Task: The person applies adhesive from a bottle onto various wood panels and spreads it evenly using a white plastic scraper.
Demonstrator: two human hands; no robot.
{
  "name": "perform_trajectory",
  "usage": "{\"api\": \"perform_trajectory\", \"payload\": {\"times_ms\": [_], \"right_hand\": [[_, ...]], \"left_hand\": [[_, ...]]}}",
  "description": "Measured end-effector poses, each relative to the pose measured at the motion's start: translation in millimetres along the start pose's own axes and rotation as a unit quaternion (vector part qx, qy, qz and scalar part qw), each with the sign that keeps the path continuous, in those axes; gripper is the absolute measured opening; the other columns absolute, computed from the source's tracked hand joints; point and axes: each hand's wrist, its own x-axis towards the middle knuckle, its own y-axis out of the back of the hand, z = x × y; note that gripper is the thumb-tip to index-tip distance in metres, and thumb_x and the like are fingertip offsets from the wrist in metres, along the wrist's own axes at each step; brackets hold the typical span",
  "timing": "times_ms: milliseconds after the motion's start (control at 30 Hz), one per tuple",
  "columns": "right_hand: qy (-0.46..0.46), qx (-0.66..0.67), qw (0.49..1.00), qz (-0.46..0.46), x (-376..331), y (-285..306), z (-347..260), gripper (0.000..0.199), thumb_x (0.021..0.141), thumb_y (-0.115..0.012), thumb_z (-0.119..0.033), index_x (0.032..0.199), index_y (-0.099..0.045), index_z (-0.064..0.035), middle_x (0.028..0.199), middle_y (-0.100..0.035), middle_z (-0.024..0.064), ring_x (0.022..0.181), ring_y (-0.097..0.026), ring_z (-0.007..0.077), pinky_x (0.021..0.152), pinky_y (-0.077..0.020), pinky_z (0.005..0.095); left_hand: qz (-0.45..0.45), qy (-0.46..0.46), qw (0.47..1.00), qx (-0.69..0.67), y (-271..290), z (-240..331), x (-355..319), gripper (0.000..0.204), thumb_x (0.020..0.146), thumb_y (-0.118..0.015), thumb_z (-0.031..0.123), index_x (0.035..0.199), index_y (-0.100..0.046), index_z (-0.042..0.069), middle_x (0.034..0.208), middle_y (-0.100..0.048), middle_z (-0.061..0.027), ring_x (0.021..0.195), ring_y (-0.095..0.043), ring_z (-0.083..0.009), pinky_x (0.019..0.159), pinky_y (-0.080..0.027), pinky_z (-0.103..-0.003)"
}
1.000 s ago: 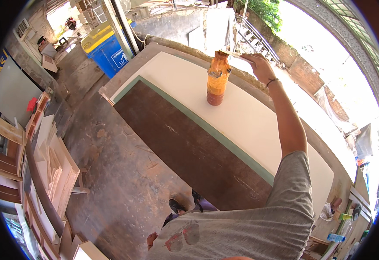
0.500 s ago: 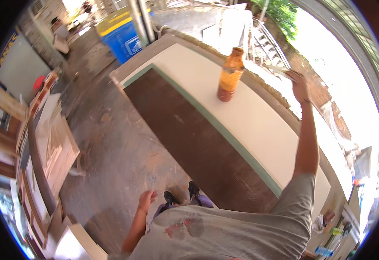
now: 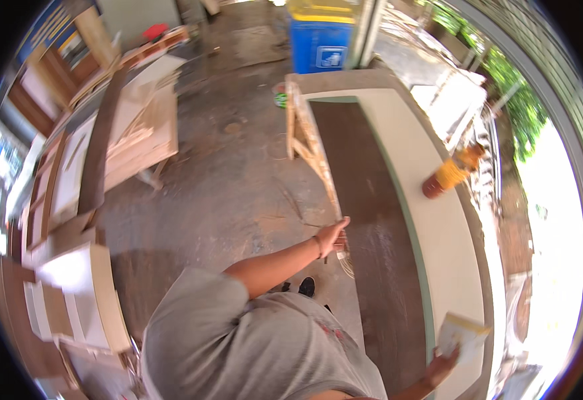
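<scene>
A long dark brown board (image 3: 371,200) lies on the workbench, overlapping a cream panel (image 3: 431,247) with a green strip along the seam. My left hand (image 3: 333,238) is closed on the brown board's near left edge, thumb on top and fingers curled beneath it. Low on the right, my right hand (image 3: 443,365) holds a flat, pale, squarish piece with a yellowish edge (image 3: 463,337), blurred by motion, over the cream panel. Farther along that panel stands an orange-stained bottle (image 3: 451,173) with reddish-brown contents at its bottom.
A blue bin with a yellow lid (image 3: 321,40) stands beyond the bench's far end. To the left, wooden boards (image 3: 141,133) are stacked, with a pale cabinet-like box (image 3: 95,300) nearer. A wooden trestle leg (image 3: 305,143) supports the bench.
My view has turned left. My left hand has come from beside my body onto the brown board's edge. My right hand has drawn back from the bench's far side to the near end.
</scene>
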Motion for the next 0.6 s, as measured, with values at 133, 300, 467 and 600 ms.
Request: {"api": "perform_trajectory", "payload": {"times_ms": [133,300,467,600], "right_hand": [[-0.257,0.145,0.953,-0.068,-72.6,-18.5,51.3,0.067,0.082,-0.057,-0.048,0.135,-0.033,-0.0150,0.137,-0.036,0.0071,0.116,-0.040,0.0200,0.090,-0.0332,0.0378],[-0.217,0.169,0.961,0.004,-125.7,-74.0,58.1,0.060,0.078,-0.062,-0.049,0.119,-0.046,-0.0092,0.116,-0.049,0.0098,0.102,-0.048,0.0227,0.085,-0.0378,0.0387],[-0.247,0.277,0.924,-0.093,-146.5,-35.6,114.6,0.048,0.086,-0.058,-0.040,0.126,-0.044,-0.0178,0.122,-0.052,0.0045,0.097,-0.052,0.0205,0.067,-0.0430,0.0389],[-0.239,0.317,0.914,-0.082,-191.9,-86.8,135.8,0.048,0.085,-0.059,-0.033,0.127,-0.044,-0.0154,0.126,-0.050,0.0020,0.106,-0.050,0.0211,0.079,-0.0420,0.0412]], "left_hand": [[-0.044,0.006,0.999,-0.010,-10.8,-30.2,55.6,0.052,0.072,-0.067,0.059,0.096,-0.053,0.014,0.079,-0.044,0.0015,0.073,-0.049,-0.0123,0.066,-0.046,-0.029],[-0.140,-0.018,0.990,-0.021,-39.0,-14.5,22.4,0.049,0.076,-0.066,0.055,0.102,-0.054,0.015,0.092,-0.059,0.0002,0.081,-0.056,-0.0112,0.071,-0.047,-0.031],[-0.230,-0.015,0.968,-0.101,-41.8,-9.8,26.4,0.050,0.077,-0.065,0.053,0.104,-0.053,0.013,0.098,-0.061,-0.0019,0.086,-0.060,-0.0150,0.075,-0.051,-0.038],[-0.214,-0.001,0.975,-0.055,-50.6,-7.9,22.3,0.052,0.077,-0.065,0.054,0.108,-0.051,0.013,0.097,-0.060,-0.0025,0.084,-0.061,-0.0156,0.073,-0.052,-0.037]]}}
